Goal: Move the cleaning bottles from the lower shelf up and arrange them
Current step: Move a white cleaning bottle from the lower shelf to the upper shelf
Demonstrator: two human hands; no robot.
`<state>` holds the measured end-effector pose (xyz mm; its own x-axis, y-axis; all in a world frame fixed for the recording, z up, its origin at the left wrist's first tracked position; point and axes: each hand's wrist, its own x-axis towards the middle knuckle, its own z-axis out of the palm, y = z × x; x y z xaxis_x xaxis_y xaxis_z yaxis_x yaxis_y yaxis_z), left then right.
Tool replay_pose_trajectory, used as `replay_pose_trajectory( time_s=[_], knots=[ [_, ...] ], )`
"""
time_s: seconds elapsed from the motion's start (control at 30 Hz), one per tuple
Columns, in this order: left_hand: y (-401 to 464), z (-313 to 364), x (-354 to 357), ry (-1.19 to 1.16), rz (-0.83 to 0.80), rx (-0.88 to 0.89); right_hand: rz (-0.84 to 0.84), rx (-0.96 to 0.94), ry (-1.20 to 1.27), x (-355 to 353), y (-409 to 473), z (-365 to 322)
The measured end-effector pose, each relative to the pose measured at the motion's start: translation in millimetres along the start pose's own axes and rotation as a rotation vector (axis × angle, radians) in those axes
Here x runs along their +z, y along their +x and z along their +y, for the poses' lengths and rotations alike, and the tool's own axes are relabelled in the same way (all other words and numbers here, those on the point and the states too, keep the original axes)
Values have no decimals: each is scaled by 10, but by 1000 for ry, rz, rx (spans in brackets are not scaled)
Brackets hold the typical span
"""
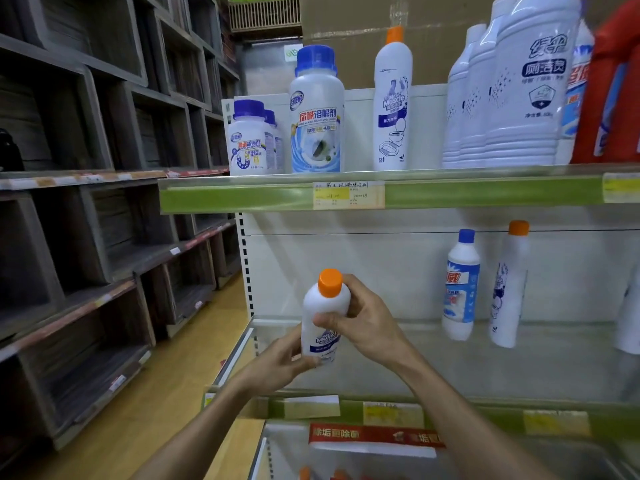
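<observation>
I hold a white cleaning bottle with an orange cap upright in front of the lower shelf. My right hand wraps its upper body from the right, and my left hand grips its base from the left. On the lower shelf stand a blue-capped white bottle and an orange-capped white bottle. The upper shelf carries an identical orange-capped bottle, a tall blue-capped bottle and short blue-capped jars.
Large white bottles and a red bottle crowd the upper shelf's right side. Dark wooden shelving lines the aisle on the left above a wooden floor. A red banner marks a shelf below.
</observation>
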<state>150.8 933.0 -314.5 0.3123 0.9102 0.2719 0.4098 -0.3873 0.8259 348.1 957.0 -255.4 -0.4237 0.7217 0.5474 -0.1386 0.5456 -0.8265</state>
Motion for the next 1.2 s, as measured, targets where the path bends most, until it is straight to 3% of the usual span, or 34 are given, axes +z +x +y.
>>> replay_pose_trajectory(
  time_s=[0.27, 0.43, 0.83, 1.2],
  knots=[
    [-191, 570, 100, -179, 88, 84, 73, -159, 77, -38, -118, -746],
    [-270, 1225, 199, -230, 235, 163, 192, -197, 185, -87, 79, -1388],
    [77, 2695, -83, -565, 404, 143, 305, -87, 231, -298, 959, -2810],
    [378, 3093, -327, -575, 389, 161, 283, -3, 202, -508, 1371, -3276]
  ],
)
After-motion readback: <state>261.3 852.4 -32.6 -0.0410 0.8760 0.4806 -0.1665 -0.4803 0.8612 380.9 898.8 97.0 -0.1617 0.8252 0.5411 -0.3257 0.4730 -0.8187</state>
